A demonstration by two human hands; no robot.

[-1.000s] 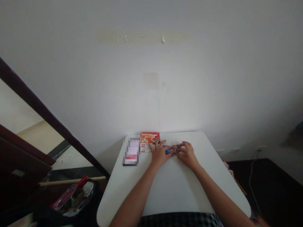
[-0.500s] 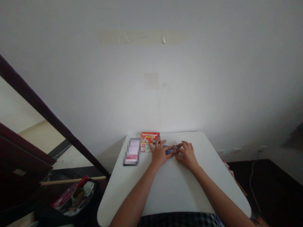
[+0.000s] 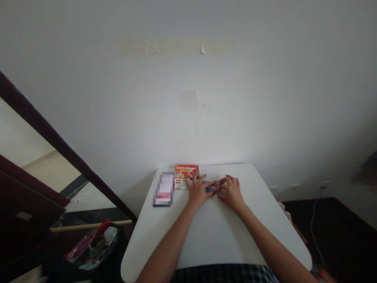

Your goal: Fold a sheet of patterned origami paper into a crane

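Observation:
A small flat thing with a blue end and a reddish patterned part (image 3: 209, 189) lies low over the table between my two hands; it looks like a printed wrapper or packet, too small to tell which. My left hand (image 3: 198, 192) grips its left side near the thumb, the other fingers spread toward the card. My right hand (image 3: 231, 192) pinches its right end between thumb and fingertips. Just behind the left fingers lies a red and white printed card (image 3: 186, 171), partly covered by them.
A phone with a blurred screen (image 3: 164, 189) lies on the white table (image 3: 220, 239), left of the card. The wall (image 3: 250, 98) stands directly behind the table. On the floor at left is a dark bin (image 3: 100, 243) with rubbish inside. A cable (image 3: 313, 220) hangs at right.
The camera view has shifted very slightly. Both hands keep the same hold on the small printed thing, with hardly any movement.

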